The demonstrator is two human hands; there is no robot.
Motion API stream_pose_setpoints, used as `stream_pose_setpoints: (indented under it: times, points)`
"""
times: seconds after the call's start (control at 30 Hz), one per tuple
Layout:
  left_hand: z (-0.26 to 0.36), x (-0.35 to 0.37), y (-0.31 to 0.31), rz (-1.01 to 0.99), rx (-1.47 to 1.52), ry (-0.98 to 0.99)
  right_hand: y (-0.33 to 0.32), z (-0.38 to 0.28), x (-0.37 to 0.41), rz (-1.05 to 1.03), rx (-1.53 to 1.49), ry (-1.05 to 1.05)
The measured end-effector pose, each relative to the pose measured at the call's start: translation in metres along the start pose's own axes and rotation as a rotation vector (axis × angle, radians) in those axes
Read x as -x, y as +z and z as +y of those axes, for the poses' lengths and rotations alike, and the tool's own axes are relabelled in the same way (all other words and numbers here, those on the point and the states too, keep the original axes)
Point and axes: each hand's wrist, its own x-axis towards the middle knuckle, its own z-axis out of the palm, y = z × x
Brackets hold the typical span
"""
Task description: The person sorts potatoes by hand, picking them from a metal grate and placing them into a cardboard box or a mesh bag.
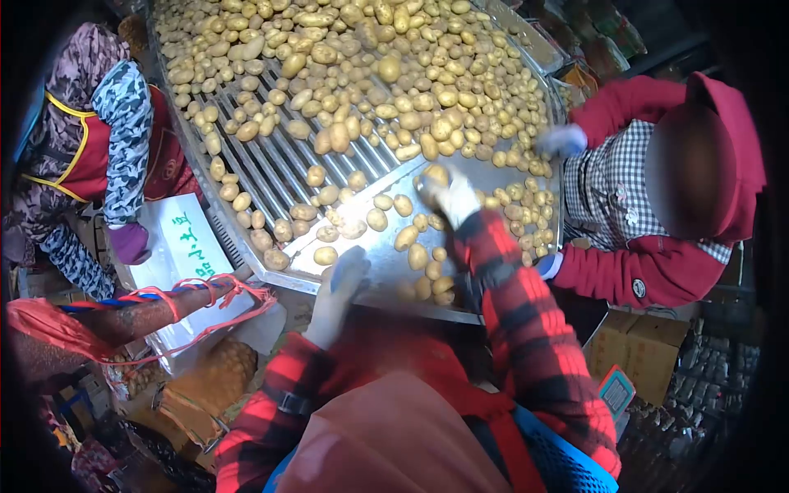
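Many potatoes [376,219] lie on a metal sorting table [362,267] with a smooth plate nearest my body. My right hand [452,197], in a pale glove, is over the plate with its fingers round a potato [436,174]. My left hand [339,287], gloved too, is at the table's near edge, just below a potato [325,255]. Its fingers are blurred, and whether they hold anything is hidden. Between my hands several loose potatoes rest on the plate.
Metal rollers [279,164] lie beyond the plate to the left. A co-worker in red sleeves [633,271] reaches in from the right. Another person in camouflage sleeves [127,123] stands left, beside a white box [185,246]. A red-wrapped bar [123,324] juts in lower left.
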Motion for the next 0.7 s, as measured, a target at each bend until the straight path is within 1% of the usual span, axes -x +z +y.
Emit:
stream_pose_setpoints:
  times: [0.03,0.07,0.1,0.13,0.17,0.2,0.23,0.27,0.3,0.33,0.37,0.4,0.43,0.47,0.53,0.57,0.6,0.67,0.7]
  points:
    - [0.004,-0.008,-0.001,0.000,0.003,0.008,0.013,0.024,0.001,-0.214,0.042,-0.092]
    - [0.005,-0.017,-0.003,-0.025,0.292,-0.070,0.017,-0.035,0.044,-0.486,0.222,0.073]
    - [0.005,-0.026,-0.006,-0.057,0.577,-0.154,0.042,0.009,0.042,-0.579,0.253,-0.168]
    - [-0.002,-0.030,-0.016,-0.069,0.574,-0.151,0.068,0.032,0.029,-0.620,0.220,-0.356]
    - [-0.016,-0.029,-0.032,-0.197,-0.018,0.136,0.073,0.004,0.025,-0.512,0.343,-0.472]
    - [-0.035,-0.029,-0.042,-0.310,-0.609,0.418,0.075,-0.037,0.018,-0.359,0.625,-0.649]
    - [-0.057,-0.032,-0.049,-0.221,-0.111,0.138,0.100,-0.018,-0.031,-0.103,0.426,-0.772]
    - [-0.022,-0.015,-0.027,-0.109,0.638,-0.189,0.114,-0.023,-0.064,0.112,0.506,-0.884]
    - [-0.009,-0.009,-0.017,-0.048,0.642,-0.204,0.107,-0.053,-0.084,0.103,0.627,-0.830]
    - [-0.006,-0.005,-0.013,0.012,0.646,-0.211,0.119,-0.041,-0.118,0.107,0.711,-0.769]
    - [-0.005,-0.006,-0.016,0.015,0.638,-0.212,0.135,-0.019,-0.130,0.131,0.721,-0.705]
    - [-0.002,-0.006,-0.023,0.027,0.604,-0.189,0.141,-0.014,-0.125,0.154,0.731,-0.638]
    - [0.000,-0.004,-0.031,0.036,0.567,-0.171,0.141,-0.005,-0.117,0.147,0.748,-0.745]
    - [0.005,-0.004,-0.037,0.031,0.563,-0.172,0.139,0.008,-0.107,0.118,0.681,-0.833]
    - [0.013,-0.007,-0.041,-0.014,0.585,-0.142,0.100,0.016,-0.075,-0.065,0.579,-0.903]
    - [0.015,-0.008,-0.037,0.044,0.588,-0.146,0.068,-0.001,-0.070,-0.050,0.696,-0.847]
    - [0.009,-0.010,-0.040,0.035,0.591,-0.143,0.037,-0.013,-0.067,-0.041,0.809,-0.792]
    - [-0.003,-0.012,-0.053,-0.061,0.528,-0.132,-0.016,-0.013,-0.113,0.106,0.682,-0.392]
    - [-0.004,-0.013,-0.052,-0.044,0.526,-0.123,-0.022,0.018,-0.152,0.386,0.644,-0.413]
